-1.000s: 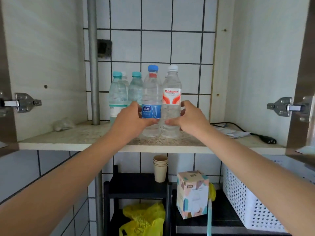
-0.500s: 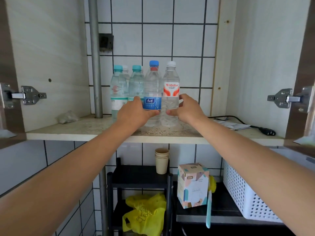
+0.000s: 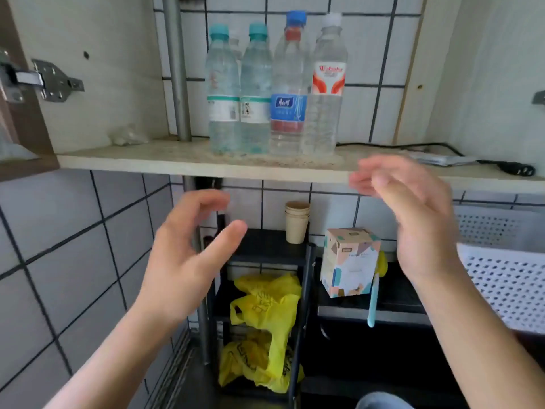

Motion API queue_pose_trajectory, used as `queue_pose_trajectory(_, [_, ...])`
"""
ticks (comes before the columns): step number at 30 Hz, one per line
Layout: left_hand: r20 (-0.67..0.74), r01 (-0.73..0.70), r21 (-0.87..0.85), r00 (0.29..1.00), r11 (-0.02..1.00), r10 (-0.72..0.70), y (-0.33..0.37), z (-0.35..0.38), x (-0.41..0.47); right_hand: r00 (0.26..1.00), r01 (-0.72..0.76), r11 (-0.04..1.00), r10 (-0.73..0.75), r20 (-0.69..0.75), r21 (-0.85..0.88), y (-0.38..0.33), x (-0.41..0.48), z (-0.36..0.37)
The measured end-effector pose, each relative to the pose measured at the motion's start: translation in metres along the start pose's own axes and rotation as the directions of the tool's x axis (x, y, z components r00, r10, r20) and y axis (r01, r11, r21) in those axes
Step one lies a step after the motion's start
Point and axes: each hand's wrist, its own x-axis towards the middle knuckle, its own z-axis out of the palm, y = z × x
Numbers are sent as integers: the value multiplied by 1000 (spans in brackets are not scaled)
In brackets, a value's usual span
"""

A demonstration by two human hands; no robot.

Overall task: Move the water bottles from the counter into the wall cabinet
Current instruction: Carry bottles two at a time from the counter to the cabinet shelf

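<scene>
Clear plastic water bottles (image 3: 287,84) lined upright on the pale cabinet shelf (image 3: 132,162)
Nothing is held by the left hand (image 3: 188,255) or right hand (image 3: 413,219); fingers are loosely spread

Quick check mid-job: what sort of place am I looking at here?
Probably a small home kitchen or pantry corner: a tiled wall behind an open wall cabinet holding water bottles, and below it a black rack with stacked paper cups and yellow plastic bags.
</scene>
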Motion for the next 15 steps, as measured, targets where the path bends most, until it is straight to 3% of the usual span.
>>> queue_pose_trajectory(1, [76,17,-39,997,999,-14,-8,-4,-11,1000,7,1000,-8,22,28,3,-18,-6])
queue_pose_trajectory(3, [239,222,-48,949,974,-205,-56,-15,-103,968,-217,976,212,135,26,51,-117,9])
queue_pose_trajectory(4, [268,224,-96,944,970,-191,-67,-16,-120,958,-270,962,263,112,50,58,-145,8])
queue_pose_trajectory(7, [231,360,-151,918,921,-321,-100,-22,-189,877,-479,876,474,78,57,84,-240,12])
queue_pose_trajectory(11, [286,616,-120,773,779,-567,-147,-29,-299,641,-756,654,744,186,-12,106,-362,22])
queue_pose_trajectory(15, [268,744,-96,659,661,-703,-161,-42,-374,439,-881,468,862,255,-65,111,-445,18])
